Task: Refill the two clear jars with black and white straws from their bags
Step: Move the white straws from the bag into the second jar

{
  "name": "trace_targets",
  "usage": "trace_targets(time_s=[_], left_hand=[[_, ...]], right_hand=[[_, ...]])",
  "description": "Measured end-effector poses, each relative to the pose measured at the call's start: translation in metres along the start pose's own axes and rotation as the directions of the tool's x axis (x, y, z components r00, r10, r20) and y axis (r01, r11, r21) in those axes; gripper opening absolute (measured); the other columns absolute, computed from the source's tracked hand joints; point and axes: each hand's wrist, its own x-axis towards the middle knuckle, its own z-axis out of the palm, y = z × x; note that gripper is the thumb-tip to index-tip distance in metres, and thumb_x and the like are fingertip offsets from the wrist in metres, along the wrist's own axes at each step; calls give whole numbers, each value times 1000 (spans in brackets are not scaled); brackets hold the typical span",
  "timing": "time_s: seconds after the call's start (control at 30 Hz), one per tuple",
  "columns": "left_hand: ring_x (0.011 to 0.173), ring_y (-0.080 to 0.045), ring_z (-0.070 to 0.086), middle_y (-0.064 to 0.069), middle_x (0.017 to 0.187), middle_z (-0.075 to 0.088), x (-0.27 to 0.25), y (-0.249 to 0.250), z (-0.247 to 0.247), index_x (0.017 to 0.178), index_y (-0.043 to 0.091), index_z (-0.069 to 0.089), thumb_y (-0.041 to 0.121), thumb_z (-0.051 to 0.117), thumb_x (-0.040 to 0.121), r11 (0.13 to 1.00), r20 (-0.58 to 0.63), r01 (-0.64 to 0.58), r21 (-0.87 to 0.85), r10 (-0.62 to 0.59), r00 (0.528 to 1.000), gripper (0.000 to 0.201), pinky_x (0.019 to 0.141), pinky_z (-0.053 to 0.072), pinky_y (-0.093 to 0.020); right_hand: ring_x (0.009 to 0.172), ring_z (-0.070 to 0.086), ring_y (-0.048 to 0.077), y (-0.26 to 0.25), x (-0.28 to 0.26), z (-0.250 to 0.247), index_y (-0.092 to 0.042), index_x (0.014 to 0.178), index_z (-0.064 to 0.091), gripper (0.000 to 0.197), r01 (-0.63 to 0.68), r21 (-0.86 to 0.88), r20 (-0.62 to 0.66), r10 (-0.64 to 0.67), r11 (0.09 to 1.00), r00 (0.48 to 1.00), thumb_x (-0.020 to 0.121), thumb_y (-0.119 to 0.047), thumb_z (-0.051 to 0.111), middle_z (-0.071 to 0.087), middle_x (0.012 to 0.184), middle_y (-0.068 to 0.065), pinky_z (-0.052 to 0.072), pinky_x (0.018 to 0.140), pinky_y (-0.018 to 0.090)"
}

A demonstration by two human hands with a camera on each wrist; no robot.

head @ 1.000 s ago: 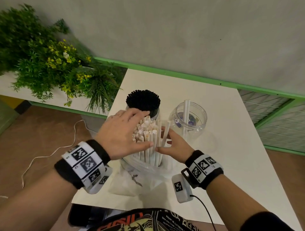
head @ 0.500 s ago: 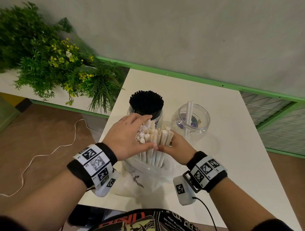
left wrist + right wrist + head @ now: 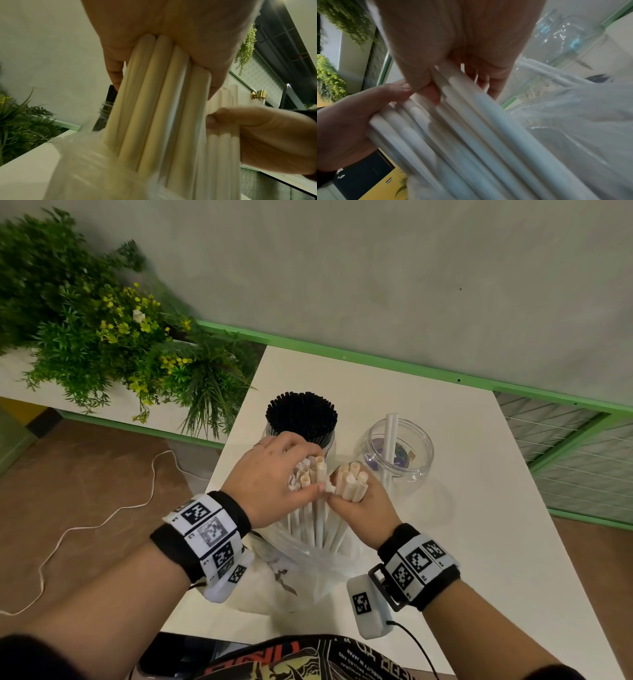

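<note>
White straws (image 3: 310, 474) stand upright in a clear plastic bag (image 3: 308, 559) at the table's middle. My left hand (image 3: 270, 474) grips the larger bunch (image 3: 154, 94) near its top. My right hand (image 3: 359, 505) holds a smaller bunch of white straws (image 3: 351, 479) split off to the right, their lower ends still in the bag (image 3: 573, 121). Behind them a clear jar (image 3: 301, 419) is packed with black straws. To its right a second clear jar (image 3: 394, 453) holds two white straws (image 3: 390, 440).
The white table (image 3: 479, 508) ends at a green-framed wall behind and a mesh panel (image 3: 565, 446) to the right. Green plants with yellow flowers (image 3: 120, 337) sit on a ledge to the left. A white cable (image 3: 102, 515) lies on the brown floor.
The single bunch of white straws has been split: my right hand now grips a few straws and has drawn them right and up, away from those in my left hand.
</note>
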Motion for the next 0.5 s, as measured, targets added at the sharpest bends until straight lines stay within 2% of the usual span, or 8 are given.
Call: trace_targets(time_s=[0.07,0.13,0.3,0.4,0.5], left_hand=[[101,-18,51,11,113,50,0,1,0,119,35,53,63,46,78,1000,1,7,-10,-7,1000,51,89,44,-40],[101,-18,50,11,113,49,0,2,0,117,36,53,62,45,78,1000,3,11,-10,-10,1000,48,90,44,-39],[102,-18,49,10,113,49,0,3,0,117,35,53,59,46,78,1000,9,15,9,-15,1000,47,91,43,-39],[102,-18,49,11,113,49,0,4,1,117,36,53,60,44,79,1000,12,13,9,-13,1000,46,92,42,-37],[103,-19,49,11,113,49,1,4,2,115,37,53,61,42,82,1000,8,13,14,-13,1000,43,92,41,-36]], right_hand=[[81,62,11,0,-1,1,-14,92,61,21,-8,31,-92,11,999,996,74,-24,65,64,87,-1,49,73,22],[85,64,12,0,0,2,-11,97,63,22,8,21,-104,-5,1000,995,77,-21,65,68,90,-1,52,76,24],[77,62,7,-2,4,4,-8,99,59,19,27,-30,-98,-30,999,995,82,-6,67,63,84,-17,49,67,17],[68,56,-1,-6,5,6,-12,97,51,24,42,-25,-89,-44,999,995,81,-3,67,58,76,-27,45,62,16],[65,52,-1,-9,6,9,-18,96,48,29,53,-4,-98,-54,999,994,80,-2,66,58,73,-23,46,60,22]])
